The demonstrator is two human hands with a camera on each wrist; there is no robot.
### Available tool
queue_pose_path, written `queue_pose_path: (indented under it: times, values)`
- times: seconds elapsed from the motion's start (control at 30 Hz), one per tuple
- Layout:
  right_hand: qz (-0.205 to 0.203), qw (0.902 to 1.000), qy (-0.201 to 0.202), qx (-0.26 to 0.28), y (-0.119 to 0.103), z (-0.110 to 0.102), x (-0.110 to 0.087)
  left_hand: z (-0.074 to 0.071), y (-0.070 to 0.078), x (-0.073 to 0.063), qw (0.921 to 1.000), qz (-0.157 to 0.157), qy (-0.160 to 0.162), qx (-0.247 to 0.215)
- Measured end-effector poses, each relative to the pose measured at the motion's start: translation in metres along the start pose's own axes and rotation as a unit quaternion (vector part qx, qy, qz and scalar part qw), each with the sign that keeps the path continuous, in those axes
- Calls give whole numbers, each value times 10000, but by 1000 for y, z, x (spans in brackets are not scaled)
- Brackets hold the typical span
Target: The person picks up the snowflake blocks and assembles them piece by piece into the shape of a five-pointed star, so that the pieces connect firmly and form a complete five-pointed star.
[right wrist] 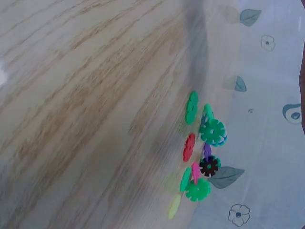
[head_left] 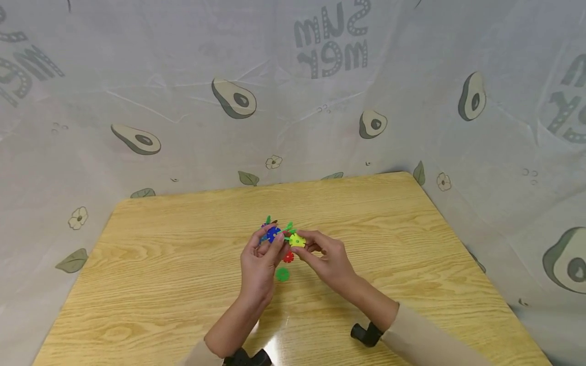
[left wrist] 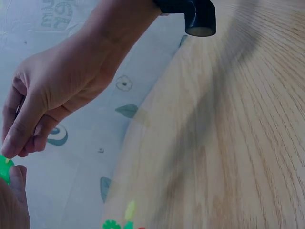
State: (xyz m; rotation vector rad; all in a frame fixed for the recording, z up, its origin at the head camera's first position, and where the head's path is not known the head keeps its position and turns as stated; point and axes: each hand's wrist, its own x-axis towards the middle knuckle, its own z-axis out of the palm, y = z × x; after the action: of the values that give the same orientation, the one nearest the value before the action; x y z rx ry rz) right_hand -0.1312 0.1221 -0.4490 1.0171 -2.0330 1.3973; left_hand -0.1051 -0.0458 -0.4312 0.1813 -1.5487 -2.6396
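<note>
In the head view my left hand (head_left: pixel 258 272) pinches a blue notched disc (head_left: pixel 273 234) between thumb and fingers. My right hand (head_left: pixel 333 259) pinches a yellow notched disc (head_left: pixel 297 241) at its edge, close beside the left fingertips. A thin green piece shows between the two discs; whether it joins them cannot be told. In the left wrist view the left hand (left wrist: pixel 64 78) has its fingertips at a green disc (left wrist: pixel 5 169), cut off by the frame edge. Only a sliver of hand shows in the right wrist view.
Below the hands a red disc (head_left: pixel 288 257) and a green disc (head_left: pixel 282 274) lie on the wooden table (head_left: pixel 174 284). Behind them, several more notched pieces, including a dark brown disc (right wrist: pixel 209 166) and a yellow disc (right wrist: pixel 174 206), are grouped. A patterned sheet (head_left: pixel 183 76) surrounds the table.
</note>
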Motion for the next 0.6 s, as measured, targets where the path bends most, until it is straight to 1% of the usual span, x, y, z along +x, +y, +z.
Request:
queue_pose_path:
  times: [0.13, 0.33, 0.43, 0.6]
  values:
    - [184, 9998, 79, -74, -4, 3, -1, 1, -1, -1, 9999, 78, 81, -31]
    - [265, 9995, 79, -149, -4, 6, 0, 0, -3, -1, 9997, 209, 106, 52]
    - [383, 9992, -7, -129, -6, 6, 0, -1, -3, -1, 9996, 250, 51, 104]
    - [547, 9983, -160, -120, -8, 6, -1, -4, -6, -1, 9997, 220, -13, 127]
